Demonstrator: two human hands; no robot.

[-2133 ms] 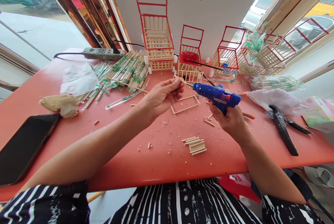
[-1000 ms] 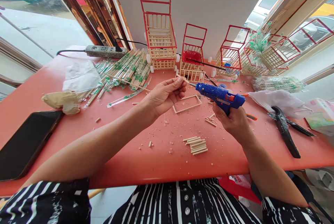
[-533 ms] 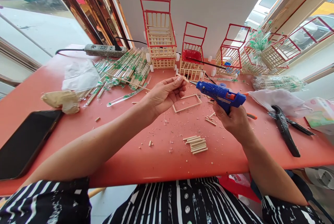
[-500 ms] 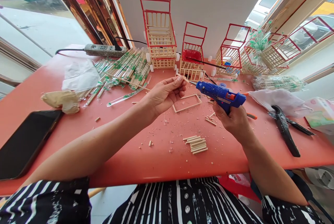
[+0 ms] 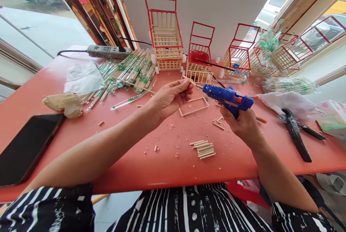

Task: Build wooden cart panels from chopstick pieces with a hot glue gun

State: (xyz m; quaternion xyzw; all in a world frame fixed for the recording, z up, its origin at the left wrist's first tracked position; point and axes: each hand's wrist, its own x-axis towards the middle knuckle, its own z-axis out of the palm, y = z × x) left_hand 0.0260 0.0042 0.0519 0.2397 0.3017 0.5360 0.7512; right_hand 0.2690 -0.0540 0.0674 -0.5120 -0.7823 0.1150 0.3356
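My left hand (image 5: 177,96) pinches a short wooden stick (image 5: 192,82) between thumb and fingertips, above the table. A blue hot glue gun (image 5: 227,96) is gripped in my right hand (image 5: 242,125), its nozzle pointing left at the stick's end; whether they touch I cannot tell. Just beyond my left fingers, a rectangular frame of thin sticks (image 5: 194,112) lies flat on the table. Nearer to me is a small pile of cut sticks (image 5: 204,149). A few loose pieces (image 5: 218,125) rest below the glue gun.
Red-trimmed stick carts (image 5: 166,49) stand along the back. Wrapped chopsticks (image 5: 129,69), a power strip (image 5: 108,52) and a phone (image 5: 29,147) are on the left. Black-handled cutters (image 5: 296,134), a white cloth (image 5: 289,105) and a tissue box (image 5: 333,120) lie right on the red table (image 5: 124,169).
The glue gun has shifted very slightly to the left. Otherwise both hands and the stick hold nearly the same position.
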